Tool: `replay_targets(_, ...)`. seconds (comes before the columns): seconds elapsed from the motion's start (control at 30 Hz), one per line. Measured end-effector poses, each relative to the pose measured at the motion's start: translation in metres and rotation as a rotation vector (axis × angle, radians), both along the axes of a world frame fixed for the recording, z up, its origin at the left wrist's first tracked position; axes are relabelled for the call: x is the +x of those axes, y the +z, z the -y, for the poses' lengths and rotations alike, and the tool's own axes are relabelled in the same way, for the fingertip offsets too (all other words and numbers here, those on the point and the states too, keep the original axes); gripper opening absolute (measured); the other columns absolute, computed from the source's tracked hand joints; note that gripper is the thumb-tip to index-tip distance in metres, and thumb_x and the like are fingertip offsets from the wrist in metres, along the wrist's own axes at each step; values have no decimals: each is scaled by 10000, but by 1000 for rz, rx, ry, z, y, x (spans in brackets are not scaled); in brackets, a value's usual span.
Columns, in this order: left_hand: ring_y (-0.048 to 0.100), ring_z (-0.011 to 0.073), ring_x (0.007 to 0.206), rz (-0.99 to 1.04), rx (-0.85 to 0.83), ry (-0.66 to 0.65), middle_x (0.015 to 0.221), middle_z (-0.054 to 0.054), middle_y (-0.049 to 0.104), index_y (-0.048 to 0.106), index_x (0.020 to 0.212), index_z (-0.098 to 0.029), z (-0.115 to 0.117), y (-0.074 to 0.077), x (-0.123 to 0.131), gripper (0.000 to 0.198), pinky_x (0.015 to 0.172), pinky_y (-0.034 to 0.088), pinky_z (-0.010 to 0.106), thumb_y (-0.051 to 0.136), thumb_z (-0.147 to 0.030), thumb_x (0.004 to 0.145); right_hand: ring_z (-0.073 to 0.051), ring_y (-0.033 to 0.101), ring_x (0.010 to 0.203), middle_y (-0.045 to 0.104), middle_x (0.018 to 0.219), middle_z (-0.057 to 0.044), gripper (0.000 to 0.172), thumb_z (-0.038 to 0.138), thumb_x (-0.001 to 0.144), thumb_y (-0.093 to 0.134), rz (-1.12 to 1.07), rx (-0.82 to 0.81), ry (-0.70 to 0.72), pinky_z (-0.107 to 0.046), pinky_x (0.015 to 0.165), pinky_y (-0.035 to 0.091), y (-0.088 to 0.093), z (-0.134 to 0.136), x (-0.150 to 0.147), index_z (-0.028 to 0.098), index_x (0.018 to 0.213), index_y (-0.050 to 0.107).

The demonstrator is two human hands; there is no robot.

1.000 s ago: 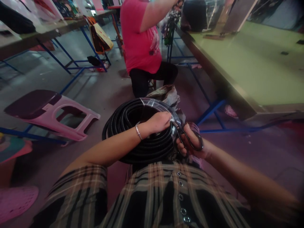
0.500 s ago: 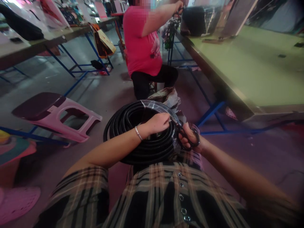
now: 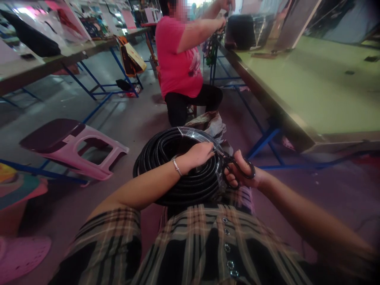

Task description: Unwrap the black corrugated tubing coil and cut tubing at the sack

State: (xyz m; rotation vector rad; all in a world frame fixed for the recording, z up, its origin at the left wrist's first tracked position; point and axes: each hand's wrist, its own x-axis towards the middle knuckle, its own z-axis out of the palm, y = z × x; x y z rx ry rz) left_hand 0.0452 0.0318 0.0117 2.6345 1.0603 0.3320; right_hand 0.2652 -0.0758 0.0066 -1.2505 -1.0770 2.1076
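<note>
Coil of black corrugated hose (image 3: 184, 188), laid flat on the lap of the person, against the plaid shirt (image 3: 208, 245). The far and right-hand arcs of the coil are bound in clear film (image 3: 202, 136). The coil's right rim is flanked by both hands. The left hand (image 3: 198, 154), a bracelet (image 3: 177, 167) at its wrist, is laid across the top of the coil, its fingers curled shut on the film at the right rim. The right hand (image 3: 242, 176) is held just beside that rim, closed around a pair of black scissors (image 3: 228, 160), with fingers passed through the handle loops. The blades are pointed at the film beside the left fingertips; their tips are hidden, so it cannot be told whether they are parted.

A crumpled bag (image 3: 208, 120) is seen on the floor just beyond the coil; its contents cannot be made out. An overturned pink stool (image 3: 74, 148) is shown at left, a green-topped table (image 3: 311, 87) at right. A co-worker in a pink shirt (image 3: 178, 59) is seated further off; the print on that shirt is too blurred to be read.
</note>
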Motion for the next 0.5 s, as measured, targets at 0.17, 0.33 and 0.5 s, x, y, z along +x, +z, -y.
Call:
replay_targets(0.17, 665, 235, 855, -12, 26, 86, 949, 125, 704, 612, 973, -153, 0, -2, 4, 179, 842, 532, 362, 436, -157, 1008, -132, 455, 488, 511, 604, -6, 956, 1084, 709, 247, 28, -35, 37, -236, 414, 328, 5, -6, 2, 196, 826, 582)
replay_targets(0.33, 645, 225, 834, 63, 17, 60, 932, 118, 697, 591, 932, -172, 2, -1, -2, 208, 838, 533, 364, 415, -211, 1036, -114, 434, 481, 509, 604, -3, 923, 1056, 753, 276, 13, -60, 85, -224, 413, 356, 11, -19, 3, 182, 803, 566)
replay_targets(0.5, 612, 211, 800, 116, 36, 11, 894, 88, 675, 555, 900, -197, 3, -4, -9, 189, 806, 522, 354, 426, -242, 1031, -90, 402, 463, 484, 603, 16, 864, 1047, 747, 354, -40, -17, 76, -207, 385, 343, 18, -34, -1, 197, 770, 512)
